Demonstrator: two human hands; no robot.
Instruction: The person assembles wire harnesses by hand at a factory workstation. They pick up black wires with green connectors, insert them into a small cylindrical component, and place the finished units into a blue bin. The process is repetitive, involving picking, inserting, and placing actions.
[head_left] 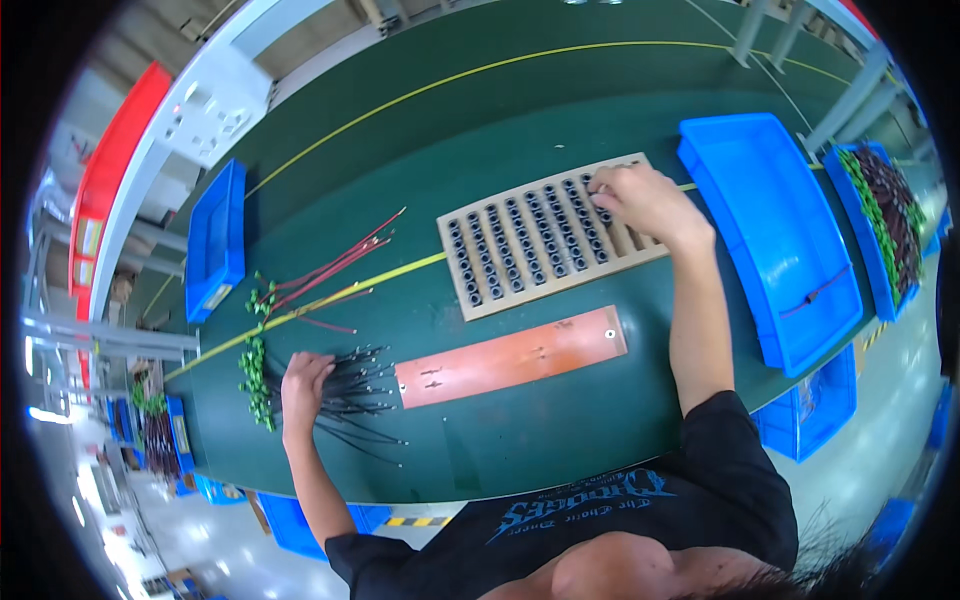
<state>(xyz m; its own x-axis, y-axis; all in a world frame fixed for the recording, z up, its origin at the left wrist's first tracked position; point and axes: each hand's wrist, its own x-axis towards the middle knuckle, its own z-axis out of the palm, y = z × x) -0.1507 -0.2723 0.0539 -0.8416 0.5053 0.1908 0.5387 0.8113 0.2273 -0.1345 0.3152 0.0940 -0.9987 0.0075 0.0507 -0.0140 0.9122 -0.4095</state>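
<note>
Bent narrow over the far edge of a pale tray (500,303), the fingers (606,188) of the right hand (645,205) meet its dark round pieces (530,232); from my remote seat I cannot tell whether they grip one. The left hand's (304,388) fingers (322,366) curl low over a fan of black cables (350,408), drawn close together, though I cannot confirm a cable between them.

The cables lie on the green tabletop (400,150) under and just right of those left fingers, the nearer pair by far. Their long axis runs left to right: green connectors (254,380) at the left, loose tips facing right toward an orange strip (500,356). As I judge it, the move turns on that line, for the tray sits beyond the strip, up and to the right of the tips, its rows of pieces running from the far side to the near.

Farther out, red cables (335,268) lie beyond the left hand, while a large blue bin (775,230) stands to the right of the tray.
</note>
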